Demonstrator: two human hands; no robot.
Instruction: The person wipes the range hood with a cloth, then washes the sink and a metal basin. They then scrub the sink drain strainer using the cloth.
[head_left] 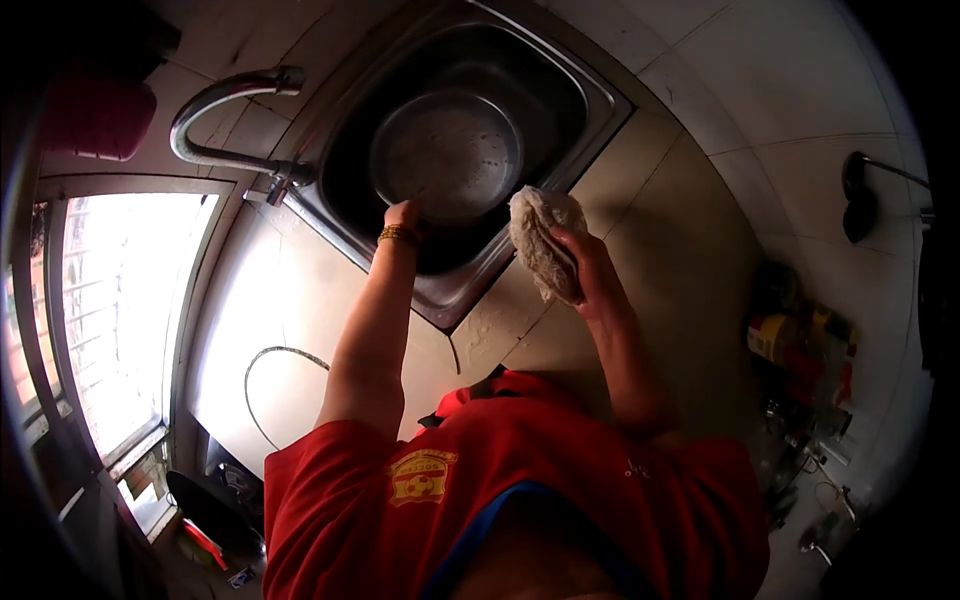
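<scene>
My left hand (403, 214) reaches into the sink and is closed on the near rim of a round metal bowl (447, 150); its fingers are partly hidden in shadow. The bowl lies inside the steel sink (431, 296), and its inner surface looks wet. Above the counter by the sink's right edge, my right hand (588, 266) is wrapped around a bunched, pale cloth (543, 240). The cloth is apart from the bowl.
A curved metal faucet (215, 105) stands at the sink's left side. The tiled counter (640, 220) extends to the right, with bottles (775, 338) by the wall. A thin hose (262, 365) lies at left, near a bright window (135, 300). A dark pan (215, 515) sits lower left.
</scene>
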